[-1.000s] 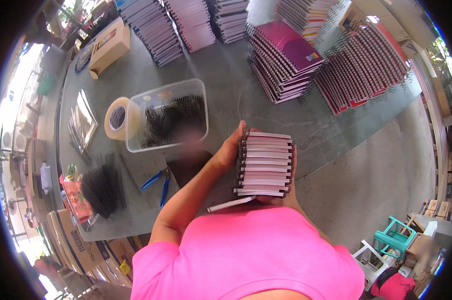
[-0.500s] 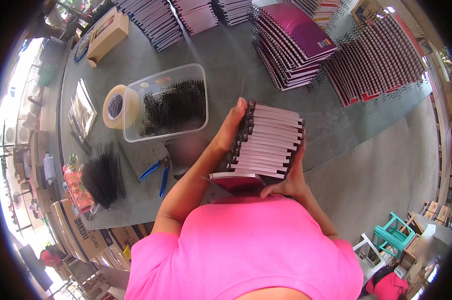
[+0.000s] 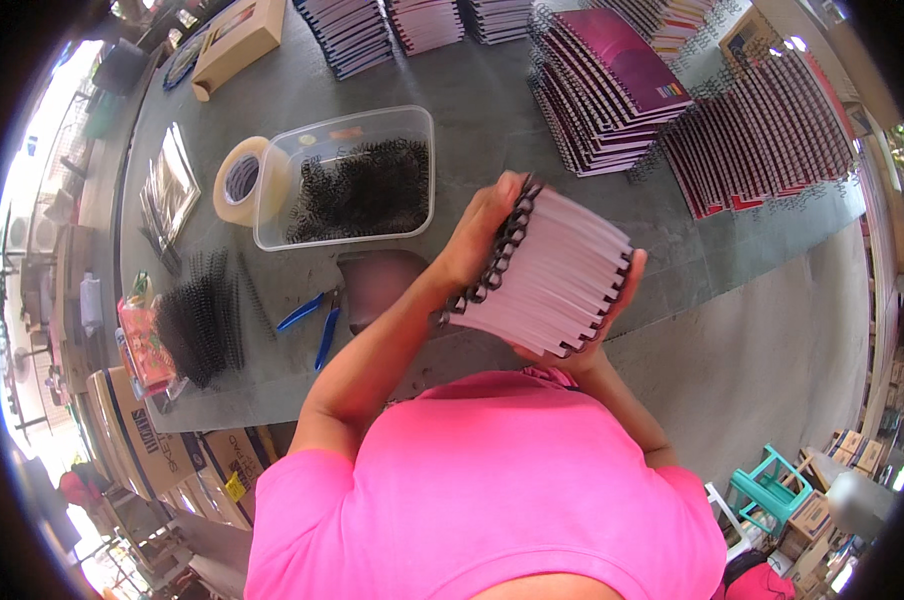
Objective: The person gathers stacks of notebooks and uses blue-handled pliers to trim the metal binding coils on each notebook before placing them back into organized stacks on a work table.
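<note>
- Stack of white-paged booklets with black coil bindings (image 3: 550,270): located at the centre of the frame, tilted, page edges up; covers hidden, exact count hard to make out.
- Left hand (image 3: 484,238): gripping the stack along its left coiled side; thumb side visible at the upper end, most of the fingers hidden.
- Right hand (image 3: 599,352): gripping the stack from lower right; fingertips show along the right edge, palm largely behind the booklets.
- Flat dark item (image 3: 372,287), left of centre: partly covered by the left forearm; surface blurred, kind cannot be told.
- Blue-handled metal cutters (image 3: 327,340): beside the dark item.
- Clear rectangular plastic container (image 3: 344,240), upper left of centre: holds tangled black coils (image 3: 367,190); individual pieces indistinguishable.
- Wide roll of clear tape (image 3: 227,205): touching or just beside the container's left wall; cannot tell which.
- Blue-edged booklet stack (image 3: 344,40), top: cut off by the frame.
- White plastic stool (image 3: 737,522), lower right: partly hidden by the pink shirt (image 3: 492,480).
</note>
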`<action>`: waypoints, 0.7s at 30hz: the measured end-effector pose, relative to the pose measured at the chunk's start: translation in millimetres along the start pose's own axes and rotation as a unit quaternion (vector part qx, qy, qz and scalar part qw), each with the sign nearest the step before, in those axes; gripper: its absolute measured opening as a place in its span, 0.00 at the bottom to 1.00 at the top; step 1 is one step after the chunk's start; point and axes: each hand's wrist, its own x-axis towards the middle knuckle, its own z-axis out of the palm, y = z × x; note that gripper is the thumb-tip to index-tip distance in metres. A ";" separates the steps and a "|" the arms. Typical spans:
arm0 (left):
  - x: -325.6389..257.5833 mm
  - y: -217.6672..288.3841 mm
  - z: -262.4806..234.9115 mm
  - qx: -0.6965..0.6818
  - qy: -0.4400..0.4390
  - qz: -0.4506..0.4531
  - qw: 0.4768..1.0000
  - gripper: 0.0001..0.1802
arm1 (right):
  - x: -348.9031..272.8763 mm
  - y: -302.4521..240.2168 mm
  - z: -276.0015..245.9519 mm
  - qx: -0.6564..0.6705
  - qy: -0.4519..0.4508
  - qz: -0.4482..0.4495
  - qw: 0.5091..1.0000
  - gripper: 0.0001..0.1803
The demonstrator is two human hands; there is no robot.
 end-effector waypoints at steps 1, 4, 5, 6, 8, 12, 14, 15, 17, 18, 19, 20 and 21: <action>2.8 11.7 5.3 0.005 -0.021 0.002 1.000 0.40 | 2.8 1.2 -2.8 0.016 0.004 0.013 1.000 0.70; 5.8 37.5 14.0 -0.042 -0.068 -0.008 0.997 0.39 | -1.0 5.3 -11.2 0.050 -0.001 0.068 0.996 0.70; 6.7 35.8 13.3 -0.058 -0.059 0.006 0.997 0.40 | -0.7 7.4 -9.7 0.052 0.010 0.078 0.996 0.69; 2.9 25.0 12.3 -0.078 -0.048 0.014 0.996 0.41 | -2.9 9.5 -8.0 0.054 0.020 0.092 0.994 0.69; -2.7 19.0 25.0 -0.054 0.004 0.017 0.998 0.43 | -7.5 8.5 5.2 0.046 0.070 0.112 0.990 0.68; -2.9 22.3 12.4 -0.076 -0.047 0.000 0.996 0.40 | -7.3 12.4 8.1 0.028 0.071 0.117 0.990 0.72; -4.0 24.7 5.3 -0.068 -0.067 0.005 0.995 0.38 | -5.1 17.1 -2.9 0.040 0.027 0.088 0.995 0.75; -4.6 24.5 8.3 -0.066 -0.044 -0.003 0.997 0.38 | -3.0 19.3 -6.5 -0.004 -0.006 0.074 0.997 0.76; -6.5 23.9 20.0 -0.066 0.001 -0.020 0.998 0.39 | 1.7 22.8 -12.0 -0.073 -0.054 0.054 0.994 0.78; -4.8 19.9 17.7 -0.067 -0.006 -0.023 0.997 0.39 | 2.5 23.6 -13.9 -0.096 -0.069 0.048 0.992 0.79; -3.2 12.6 11.6 -0.068 -0.012 -0.026 0.997 0.39 | 2.5 24.8 -13.8 -0.097 -0.064 0.048 0.992 0.80; -2.2 10.7 7.8 -0.063 -0.020 -0.023 0.998 0.39 | 3.5 26.2 -13.7 -0.097 -0.060 0.047 0.992 0.81; -1.0 9.8 4.1 -0.058 -0.028 -0.018 0.998 0.39 | 4.5 26.7 -14.2 -0.092 -0.062 0.043 0.993 0.80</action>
